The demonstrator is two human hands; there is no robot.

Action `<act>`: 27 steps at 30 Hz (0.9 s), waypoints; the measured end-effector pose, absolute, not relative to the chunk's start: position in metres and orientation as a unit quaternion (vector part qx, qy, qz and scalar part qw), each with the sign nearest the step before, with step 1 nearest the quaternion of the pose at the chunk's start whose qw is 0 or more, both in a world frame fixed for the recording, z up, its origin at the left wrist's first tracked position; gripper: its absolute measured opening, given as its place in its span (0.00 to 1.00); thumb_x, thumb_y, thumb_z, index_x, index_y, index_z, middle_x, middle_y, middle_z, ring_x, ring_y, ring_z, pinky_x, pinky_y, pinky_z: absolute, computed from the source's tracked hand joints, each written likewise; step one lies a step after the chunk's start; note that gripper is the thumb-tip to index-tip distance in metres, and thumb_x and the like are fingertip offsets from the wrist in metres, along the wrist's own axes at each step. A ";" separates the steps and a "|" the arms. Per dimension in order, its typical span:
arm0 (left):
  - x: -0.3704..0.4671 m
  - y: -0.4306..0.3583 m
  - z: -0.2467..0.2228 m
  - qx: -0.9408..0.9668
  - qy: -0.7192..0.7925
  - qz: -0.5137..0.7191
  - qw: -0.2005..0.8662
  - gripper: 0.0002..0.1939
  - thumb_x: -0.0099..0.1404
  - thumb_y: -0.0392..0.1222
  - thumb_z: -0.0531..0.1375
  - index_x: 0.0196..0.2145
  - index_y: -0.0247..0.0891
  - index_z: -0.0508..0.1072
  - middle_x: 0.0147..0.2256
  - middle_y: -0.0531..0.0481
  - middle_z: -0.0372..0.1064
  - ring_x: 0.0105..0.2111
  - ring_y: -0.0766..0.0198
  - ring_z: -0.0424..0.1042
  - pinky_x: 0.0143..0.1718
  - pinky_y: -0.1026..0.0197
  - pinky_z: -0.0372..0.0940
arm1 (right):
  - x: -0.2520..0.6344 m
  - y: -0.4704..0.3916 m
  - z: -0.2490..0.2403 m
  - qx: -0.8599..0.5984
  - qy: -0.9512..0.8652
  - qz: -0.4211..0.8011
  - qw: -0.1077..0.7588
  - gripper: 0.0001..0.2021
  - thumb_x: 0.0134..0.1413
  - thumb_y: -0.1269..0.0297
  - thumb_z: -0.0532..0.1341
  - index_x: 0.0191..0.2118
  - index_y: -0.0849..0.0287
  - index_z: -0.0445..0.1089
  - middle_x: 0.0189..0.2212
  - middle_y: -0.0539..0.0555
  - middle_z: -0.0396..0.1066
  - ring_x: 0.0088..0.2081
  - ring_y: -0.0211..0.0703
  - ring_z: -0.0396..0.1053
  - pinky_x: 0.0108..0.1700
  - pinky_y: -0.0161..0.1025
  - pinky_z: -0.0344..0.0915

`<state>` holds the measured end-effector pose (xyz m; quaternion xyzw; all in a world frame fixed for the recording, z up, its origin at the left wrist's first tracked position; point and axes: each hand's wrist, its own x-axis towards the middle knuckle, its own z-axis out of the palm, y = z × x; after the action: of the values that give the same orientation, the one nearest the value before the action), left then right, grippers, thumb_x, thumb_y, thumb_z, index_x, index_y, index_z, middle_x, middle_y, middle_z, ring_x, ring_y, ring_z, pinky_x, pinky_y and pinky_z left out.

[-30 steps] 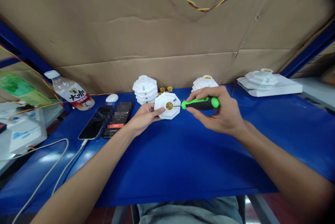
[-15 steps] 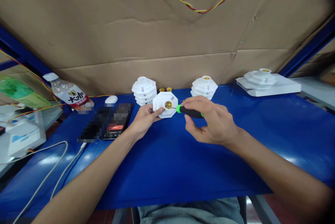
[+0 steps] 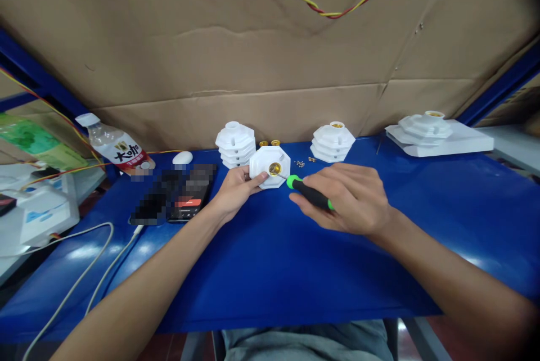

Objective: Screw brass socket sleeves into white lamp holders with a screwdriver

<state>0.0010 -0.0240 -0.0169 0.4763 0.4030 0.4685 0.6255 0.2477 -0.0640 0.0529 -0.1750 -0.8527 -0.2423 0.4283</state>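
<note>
My left hand (image 3: pixel 237 188) grips a white octagonal lamp holder (image 3: pixel 261 159) by its left edge, its brass-lined socket turned toward me. In my right hand (image 3: pixel 350 197) is a screwdriver (image 3: pixel 313 193) with a black and green handle, and its shaft reaches into the socket; the tip is hard to make out. Behind the held piece stands a stack of white lamp holders (image 3: pixel 235 141) with two brass screw shells (image 3: pixel 270 143) beside it. Small screws (image 3: pixel 300 164) lie on the blue table, close to a second stack of lamp holders (image 3: pixel 333 141).
A drink bottle (image 3: pixel 116 147), a white earbud case (image 3: pixel 183 158) and two phones (image 3: pixel 192 195) are at left, with a white cable (image 3: pixel 107 271). More lamp holders (image 3: pixel 424 126) sit on a white box (image 3: pixel 468 139) at right. Cardboard (image 3: pixel 295 63) backs the blue table (image 3: pixel 270 271).
My right hand and the screwdriver handle have dropped slightly, tilting the shaft up toward the socket. Small screws once hidden behind the hand now show. The whole view has shifted a little.
</note>
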 end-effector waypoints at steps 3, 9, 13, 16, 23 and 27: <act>0.001 -0.024 -0.016 0.478 0.399 0.468 0.627 0.23 0.63 0.46 0.75 0.52 0.32 0.82 0.47 0.36 0.82 0.51 0.46 0.80 0.62 0.40 0.69 | 0.247 -0.065 0.053 -0.176 -0.852 -0.218 0.441 0.14 0.59 0.66 0.68 0.50 0.57 0.70 0.41 0.57 0.84 0.33 0.46 0.81 0.34 0.42 0.77; 0.002 -0.024 -0.018 0.486 0.404 0.468 0.618 0.24 0.62 0.48 0.76 0.51 0.32 0.82 0.47 0.36 0.82 0.50 0.47 0.80 0.62 0.39 0.69 | 0.246 -0.066 0.055 -0.179 -0.844 -0.257 0.435 0.12 0.61 0.64 0.69 0.47 0.57 0.70 0.30 0.51 0.81 0.26 0.44 0.78 0.31 0.42 0.75; 0.002 -0.024 -0.018 0.486 0.405 0.467 0.618 0.25 0.62 0.48 0.76 0.52 0.32 0.81 0.48 0.36 0.82 0.51 0.47 0.80 0.62 0.39 0.68 | 0.246 -0.066 0.054 -0.177 -0.848 -0.230 0.444 0.14 0.58 0.68 0.68 0.49 0.59 0.70 0.40 0.58 0.84 0.33 0.47 0.82 0.33 0.42 0.77; 0.002 -0.024 -0.017 0.484 0.407 0.468 0.617 0.24 0.62 0.48 0.76 0.51 0.32 0.81 0.48 0.36 0.82 0.50 0.47 0.80 0.61 0.40 0.69 | 0.245 -0.066 0.053 -0.178 -0.846 -0.245 0.440 0.12 0.59 0.67 0.69 0.47 0.57 0.70 0.31 0.51 0.82 0.26 0.43 0.77 0.30 0.41 0.75; 0.003 -0.025 -0.015 0.488 0.400 0.468 0.618 0.24 0.62 0.47 0.76 0.51 0.33 0.82 0.48 0.36 0.82 0.51 0.47 0.80 0.61 0.41 0.69 | 0.246 -0.066 0.054 -0.159 -0.848 -0.240 0.444 0.13 0.58 0.70 0.69 0.48 0.59 0.71 0.34 0.55 0.83 0.29 0.44 0.79 0.30 0.41 0.76; 0.003 -0.025 -0.016 0.485 0.402 0.470 0.619 0.22 0.63 0.47 0.75 0.50 0.33 0.82 0.48 0.36 0.82 0.50 0.47 0.80 0.61 0.40 0.69 | 0.248 -0.067 0.054 -0.163 -0.853 -0.240 0.434 0.14 0.59 0.65 0.70 0.48 0.60 0.73 0.32 0.54 0.81 0.27 0.45 0.78 0.30 0.43 0.75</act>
<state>0.0026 -0.0249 -0.0161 0.4846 0.4016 0.4702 0.6187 0.2475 -0.0668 0.0541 -0.1626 -0.8530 -0.2396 0.4343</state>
